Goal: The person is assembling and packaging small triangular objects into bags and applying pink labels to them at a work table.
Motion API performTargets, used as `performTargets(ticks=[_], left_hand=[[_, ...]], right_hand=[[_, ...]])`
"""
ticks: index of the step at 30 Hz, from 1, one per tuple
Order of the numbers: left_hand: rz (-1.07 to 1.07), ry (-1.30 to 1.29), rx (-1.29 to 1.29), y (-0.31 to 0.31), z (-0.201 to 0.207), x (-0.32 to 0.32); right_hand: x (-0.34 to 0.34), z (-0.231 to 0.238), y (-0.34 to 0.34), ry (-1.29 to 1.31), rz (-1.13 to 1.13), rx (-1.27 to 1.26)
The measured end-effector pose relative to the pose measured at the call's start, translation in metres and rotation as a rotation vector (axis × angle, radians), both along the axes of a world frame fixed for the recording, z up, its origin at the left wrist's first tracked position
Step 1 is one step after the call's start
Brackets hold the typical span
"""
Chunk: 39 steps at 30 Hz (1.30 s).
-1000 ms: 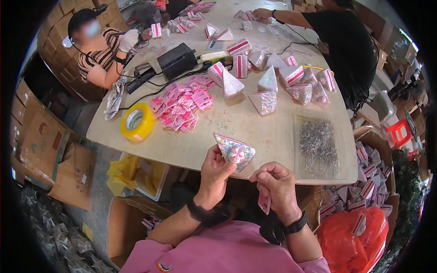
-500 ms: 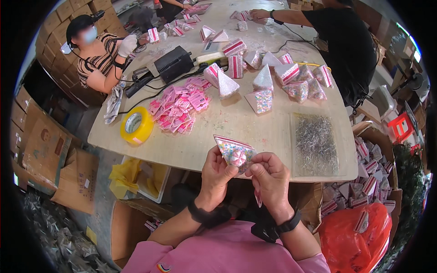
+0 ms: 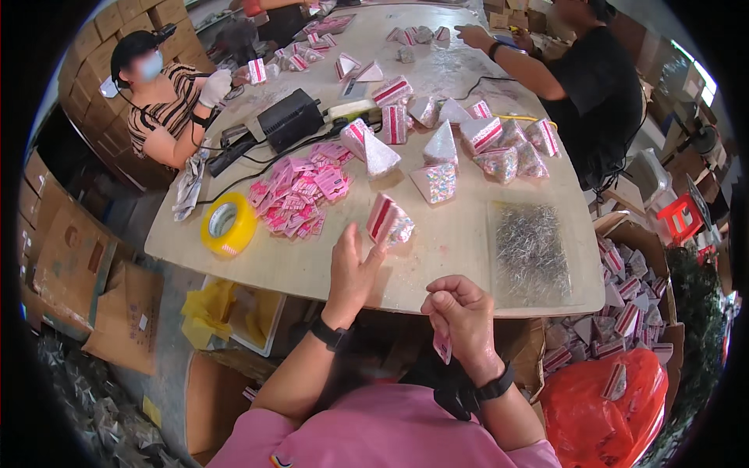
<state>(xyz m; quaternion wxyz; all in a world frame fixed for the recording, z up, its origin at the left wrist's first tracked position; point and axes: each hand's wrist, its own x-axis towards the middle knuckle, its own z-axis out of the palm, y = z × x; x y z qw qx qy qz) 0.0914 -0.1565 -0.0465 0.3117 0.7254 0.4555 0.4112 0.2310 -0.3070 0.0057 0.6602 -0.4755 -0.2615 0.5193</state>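
Observation:
A triangular cake-slice ornament (image 3: 390,221), white with a dark pink stripe and speckled sprinkles, is tilted just beyond my left thumb tip. My left hand (image 3: 353,273) has thumb and fingers apart beside it; the fingers do not wrap round the ornament, and whether it rests on the table or is in the air is unclear. Closer to me, my right hand (image 3: 463,316) is closed at the table's front edge. A small pink card (image 3: 442,346) hangs below its curled fingers. Similar cake-slice ornaments (image 3: 434,182) stand further back.
Pink cards (image 3: 300,191) lie heaped beside a yellow tape roll (image 3: 228,225). A tray of thin metal pins (image 3: 534,251) sits at right. Behind are a black device (image 3: 290,113) and cables. An ornament-filled carton (image 3: 675,327) and red bag (image 3: 608,405) stand right. Two co-workers flank the table.
My left hand has moved forward and left with the ornament, away from my right hand, and its fingers have spread. My right hand has lowered slightly, keeping the pink card.

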Motion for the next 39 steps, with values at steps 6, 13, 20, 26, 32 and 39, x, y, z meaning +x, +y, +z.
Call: performTargets(ticks=[6, 13, 20, 26, 32, 39], left_hand=[[-0.41, -0.026, 0.223, -0.06, 0.061, -0.013], [-0.681, -0.164, -0.258, -0.07, 0.066, -0.024], [-0.625, 0.005, -0.19, -0.073, 0.078, -0.021], [-0.517, 0.065, 0.006, -0.076, 0.065, -0.019], [-0.624, 0.029, -0.142, -0.06, 0.068, -0.014], [-0.169, 0.051, 0.346, 0.036, 0.051, 0.033]], right_hand=[[0.001, 0.002, -0.005, -0.045, 0.095, 0.012], [-0.004, 0.01, -0.009, -0.121, 0.188, 0.0], [-0.011, 0.006, -0.007, -0.446, 0.133, -0.005], [-0.018, 0.004, -0.005, -1.059, -0.052, 0.244], [-0.012, -0.001, -0.007, -1.12, -0.081, 0.254], [-0.005, -0.003, -0.006, -0.747, -0.108, 0.079]])
